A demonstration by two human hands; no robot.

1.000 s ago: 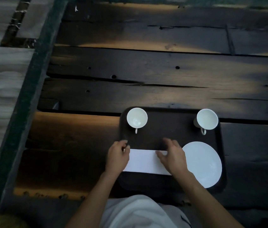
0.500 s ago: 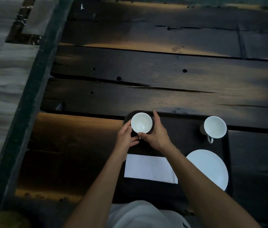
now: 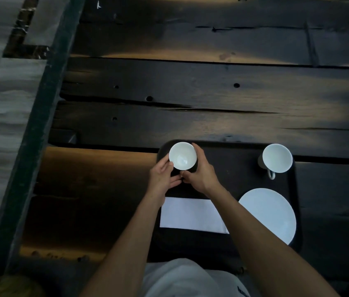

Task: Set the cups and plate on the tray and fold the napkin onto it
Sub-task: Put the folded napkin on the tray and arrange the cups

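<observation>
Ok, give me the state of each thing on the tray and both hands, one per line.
Left cup: upright, empty, held by both hands.
Right cup: upright, empty, untouched.
Plate: flat, empty.
Napkin: folded flat.
Tray: on the wooden table.
Left hand: gripping the cup.
Right hand: gripping the cup.

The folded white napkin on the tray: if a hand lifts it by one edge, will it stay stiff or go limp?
The napkin lies flat in a thin folded strip on the tray, so it is probably light and limp. Lifted by one edge it would likely droop and its fold might open. It would probably slide easily if pushed.
</observation>
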